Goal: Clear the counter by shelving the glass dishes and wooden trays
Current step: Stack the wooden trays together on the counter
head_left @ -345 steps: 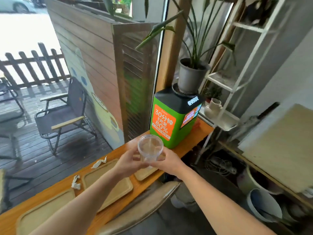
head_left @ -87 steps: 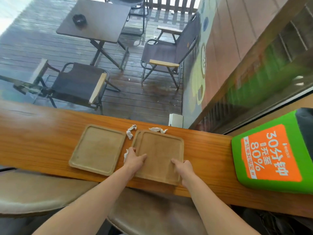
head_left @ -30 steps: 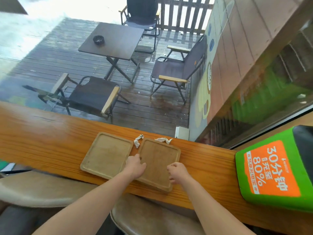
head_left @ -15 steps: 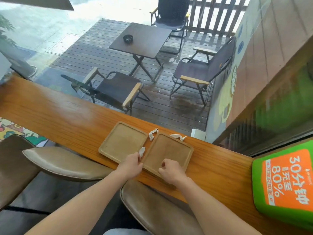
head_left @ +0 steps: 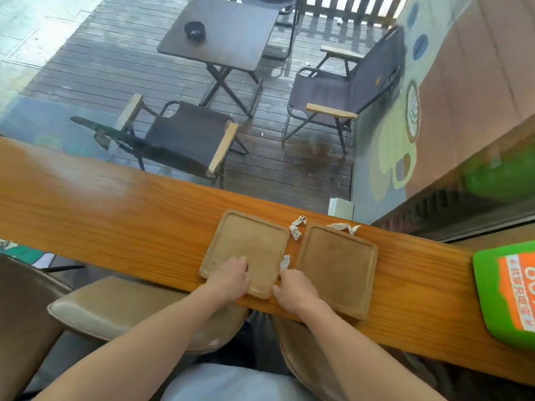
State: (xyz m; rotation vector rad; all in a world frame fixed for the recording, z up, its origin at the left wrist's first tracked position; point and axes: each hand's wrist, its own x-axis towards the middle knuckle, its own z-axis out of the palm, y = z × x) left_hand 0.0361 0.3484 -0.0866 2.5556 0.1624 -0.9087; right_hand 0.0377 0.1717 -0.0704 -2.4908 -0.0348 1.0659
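Observation:
Two empty wooden trays lie side by side on the orange wooden counter [head_left: 115,221]. My left hand [head_left: 228,277] lies on the near edge of the left tray [head_left: 249,241], fingers curled over its rim. The fingers of my right hand [head_left: 292,290] are bent at the gap between the trays, against the left tray's near right corner. The right tray [head_left: 340,264] lies flat and untouched, reaching the counter's near edge. No glass dish is in view.
Crumpled paper scraps [head_left: 296,230] lie between and behind the trays. A green and orange box [head_left: 506,290] stands at the counter's right end. Padded stools [head_left: 130,311] sit below the near edge. Beyond the counter a window overlooks patio chairs and a table.
Both hands have shifted left, from the right tray to the left tray. The view has tilted down and to the left. Both trays lie where they were.

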